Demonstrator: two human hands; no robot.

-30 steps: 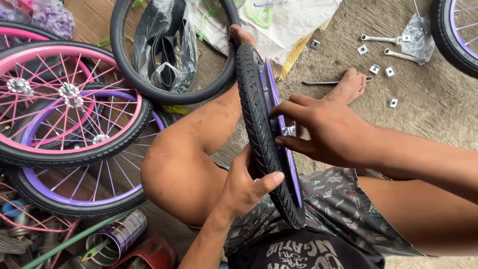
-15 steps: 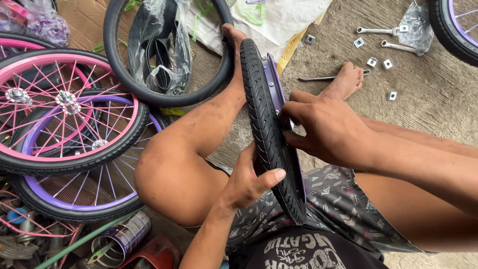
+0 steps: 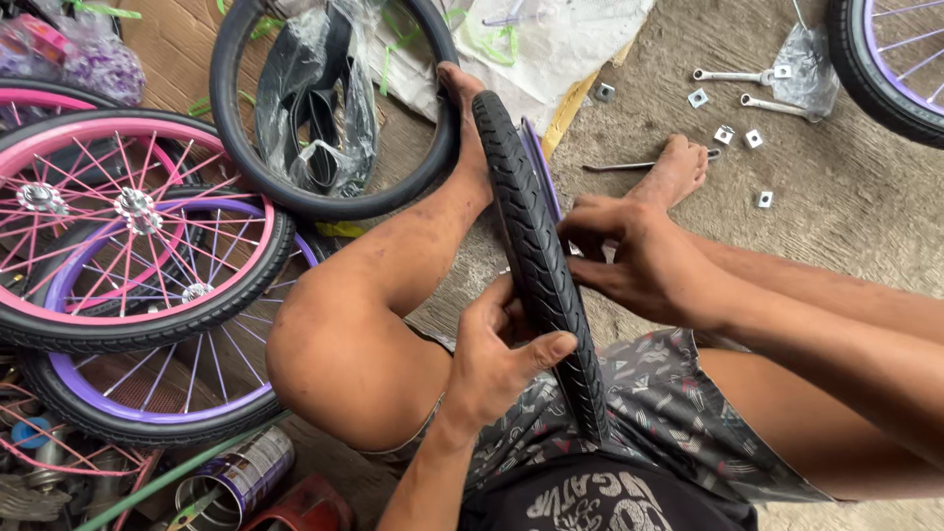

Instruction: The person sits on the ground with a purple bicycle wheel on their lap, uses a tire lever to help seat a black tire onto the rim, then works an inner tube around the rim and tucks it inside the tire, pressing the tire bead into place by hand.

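A black bicycle tyre (image 3: 536, 246) on a purple rim (image 3: 541, 167) stands upright on edge between my legs, seen from above. My left hand (image 3: 497, 359) grips the tyre's near part from the left, thumb across the tread. My right hand (image 3: 629, 261) clasps the tyre and rim from the right, fingers curled over the rim edge. My left foot (image 3: 467, 98) rests against the far end of the wheel.
Stacked at left are a pink-rimmed wheel (image 3: 128, 226) and a purple-rimmed wheel (image 3: 167, 393). A loose black tyre (image 3: 324, 108) with a bagged inner tube lies beyond. Wrenches (image 3: 733, 76) and square nuts (image 3: 725, 135) lie on the concrete at right. A tin can (image 3: 236, 477) is at bottom left.
My left hand has slid a little up along the tyre and my right hand has shifted its hold on the rim side. The view has tilted slightly.
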